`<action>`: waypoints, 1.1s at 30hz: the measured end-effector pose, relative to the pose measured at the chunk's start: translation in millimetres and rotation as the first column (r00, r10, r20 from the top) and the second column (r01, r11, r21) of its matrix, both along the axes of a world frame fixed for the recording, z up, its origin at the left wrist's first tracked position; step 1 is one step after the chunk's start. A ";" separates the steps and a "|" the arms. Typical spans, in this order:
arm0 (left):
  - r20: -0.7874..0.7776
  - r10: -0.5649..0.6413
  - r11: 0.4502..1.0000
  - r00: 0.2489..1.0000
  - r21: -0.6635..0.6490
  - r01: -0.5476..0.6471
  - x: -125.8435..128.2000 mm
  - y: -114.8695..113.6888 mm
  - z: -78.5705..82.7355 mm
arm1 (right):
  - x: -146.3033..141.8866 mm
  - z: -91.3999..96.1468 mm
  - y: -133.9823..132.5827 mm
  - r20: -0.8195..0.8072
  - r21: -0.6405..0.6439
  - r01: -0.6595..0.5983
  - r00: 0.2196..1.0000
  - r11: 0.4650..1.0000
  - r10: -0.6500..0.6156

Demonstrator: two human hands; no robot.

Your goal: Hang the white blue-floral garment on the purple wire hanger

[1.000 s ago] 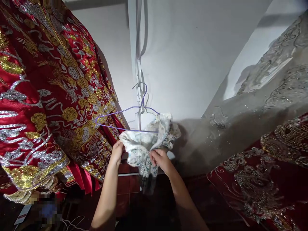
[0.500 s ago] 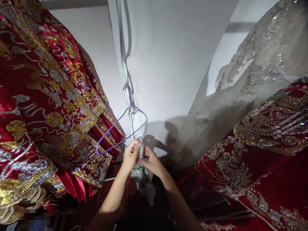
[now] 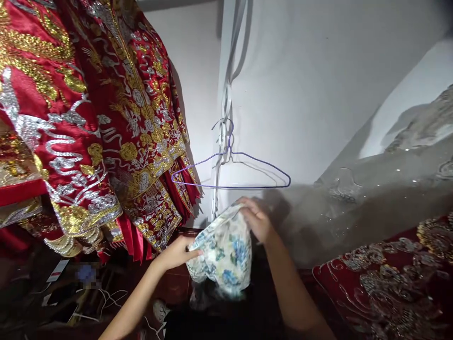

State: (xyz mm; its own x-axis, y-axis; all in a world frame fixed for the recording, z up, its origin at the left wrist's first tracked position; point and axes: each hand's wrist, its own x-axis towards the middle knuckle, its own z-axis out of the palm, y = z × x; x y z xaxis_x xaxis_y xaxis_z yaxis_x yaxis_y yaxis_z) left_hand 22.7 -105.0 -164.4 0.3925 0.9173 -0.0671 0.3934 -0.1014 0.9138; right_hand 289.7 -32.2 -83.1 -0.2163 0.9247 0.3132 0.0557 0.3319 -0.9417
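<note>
A white cloth garment with blue and green flowers (image 3: pixel 224 255) is stretched between my hands, its lower part blurred and dark. My left hand (image 3: pixel 180 252) grips its left edge, thumb on the front. At the upper right corner, my right hand (image 3: pixel 256 218) pinches the top edge. Just above and behind the cloth, a purple wire hanger (image 3: pixel 258 187) hangs bare from white straps (image 3: pixel 226 106) on the wall. Neither hand touches the hanger.
Red jackets with gold and silver embroidery (image 3: pixel 141 108) hang at the left. On the right are a pale sheer beaded dress (image 3: pixel 357 193) and a dark red beaded garment (image 3: pixel 371 269). Cables (image 3: pixel 106 300) and clutter lie on the floor at lower left.
The cloth, bunched between my hands before, is now spread out as my hands have moved apart. My view has turned left, and the hanger now faces me squarely.
</note>
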 end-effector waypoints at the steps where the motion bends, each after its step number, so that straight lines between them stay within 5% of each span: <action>1: -0.045 0.049 0.999 0.998 0.026 -0.048 -10.5 0.5 5.1 | 4.0 13.6 5.0 -0.026 0.088 0.077 0.997 0.993 -0.075; 4: -0.072 0.157 0.980 0.985 0.138 -0.146 -37.7 9.5 31.6 | -0.2 43.5 16.9 -0.044 0.202 0.227 0.974 0.953 -0.223; 6: -0.072 0.179 0.960 0.981 0.230 -0.158 -50.5 18.5 53.8 | -14.5 45.9 24.3 0.064 0.212 0.186 0.977 0.959 -0.204; 10: -0.257 0.132 0.936 0.957 0.350 -0.035 -69.0 34.4 91.3 | -38.5 18.8 42.5 0.316 0.159 0.065 0.942 0.985 -0.113; 14: -0.587 0.074 0.979 0.806 0.196 0.054 -87.9 43.3 105.5 | -24.8 -0.7 49.9 0.378 0.215 0.181 0.891 0.960 -0.253; 16: -0.644 0.118 0.975 0.755 0.221 0.035 -94.6 46.9 108.4 | -8.4 0.7 46.1 0.391 0.234 0.223 0.869 0.946 -0.302; 20: -0.558 0.282 0.858 0.781 0.511 0.055 -87.5 54.7 125.8 | 15.3 14.8 34.2 0.426 0.249 0.244 0.842 0.937 -0.332; 25: -0.329 0.263 0.659 0.907 0.747 0.080 -44.2 72.1 164.5 | -4.7 22.7 19.2 0.450 0.198 0.088 0.877 0.976 -0.170; 29: -0.152 0.294 0.624 0.944 0.779 -0.069 -22.2 99.0 177.2 | -23.8 24.7 -5.6 0.405 0.080 -0.045 0.914 0.996 0.009; 33: -0.199 0.277 0.593 0.940 0.806 -0.004 -24.6 118.7 176.4 | 8.1 37.5 -32.2 0.476 0.075 -0.054 0.879 0.996 0.012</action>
